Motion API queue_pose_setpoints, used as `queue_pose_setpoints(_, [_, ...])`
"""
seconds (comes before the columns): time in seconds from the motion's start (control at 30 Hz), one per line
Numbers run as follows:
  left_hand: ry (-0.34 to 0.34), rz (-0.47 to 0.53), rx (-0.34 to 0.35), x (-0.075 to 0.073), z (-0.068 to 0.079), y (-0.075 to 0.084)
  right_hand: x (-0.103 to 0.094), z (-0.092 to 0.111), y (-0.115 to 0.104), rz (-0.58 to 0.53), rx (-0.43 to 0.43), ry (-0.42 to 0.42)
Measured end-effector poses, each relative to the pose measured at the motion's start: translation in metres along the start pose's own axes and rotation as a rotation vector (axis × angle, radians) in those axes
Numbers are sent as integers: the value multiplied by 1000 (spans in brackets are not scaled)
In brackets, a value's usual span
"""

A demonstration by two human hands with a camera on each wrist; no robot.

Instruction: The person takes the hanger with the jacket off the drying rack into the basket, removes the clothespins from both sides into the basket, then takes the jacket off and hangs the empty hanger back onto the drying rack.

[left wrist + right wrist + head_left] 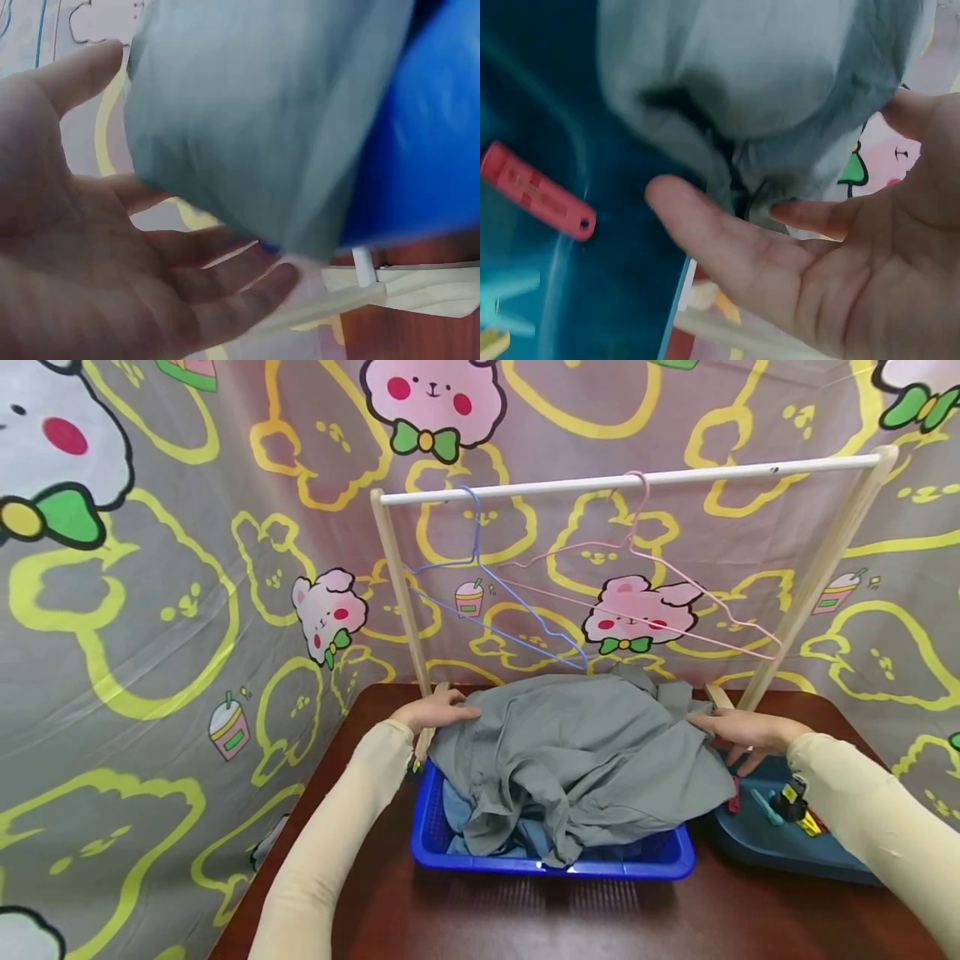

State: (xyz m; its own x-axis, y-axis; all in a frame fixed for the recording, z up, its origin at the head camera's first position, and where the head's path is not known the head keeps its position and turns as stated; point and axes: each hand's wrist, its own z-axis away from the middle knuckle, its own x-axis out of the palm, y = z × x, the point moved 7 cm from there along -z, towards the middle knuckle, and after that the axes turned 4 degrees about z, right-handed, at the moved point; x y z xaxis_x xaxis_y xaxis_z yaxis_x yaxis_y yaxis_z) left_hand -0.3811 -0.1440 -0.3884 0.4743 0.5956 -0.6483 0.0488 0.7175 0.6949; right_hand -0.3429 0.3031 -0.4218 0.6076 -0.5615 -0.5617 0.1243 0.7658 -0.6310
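Note:
A grey cloth garment (592,752) lies heaped over a blue plastic basket (555,863). Under its front edge, blue fabric (457,814) shows inside the basket. My left hand (438,710) is at the heap's left edge. In the left wrist view its fingers (225,296) are spread and relaxed beside the hanging cloth. At the opposite edge is my right hand (750,732), its thumb by the cloth. The right wrist view shows extended fingers (705,229) below a grey fold; part of that hand is hidden behind the fabric.
Behind the basket stands a rack with a white rail (570,487), carrying a blue hanger (517,602) and a pink hanger (675,564). A dark blue tray (787,856) to the right holds clips, including a red clip (540,193). All stand on a brown table (480,927).

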Motion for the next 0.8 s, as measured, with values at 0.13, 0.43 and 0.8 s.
queue_pose_setpoints(0.13, [-19,-51,30,8,0,9,4,-6,-12,-32,-14,-3])
queue_pose_setpoints(0.43, [-18,-129,78,19,-2,25,1,-16,-40,25,-47,62])
queue_pose_setpoints(0.8, [67,-239,45,19,-13,37,-1,-26,-78,398,-236,288])
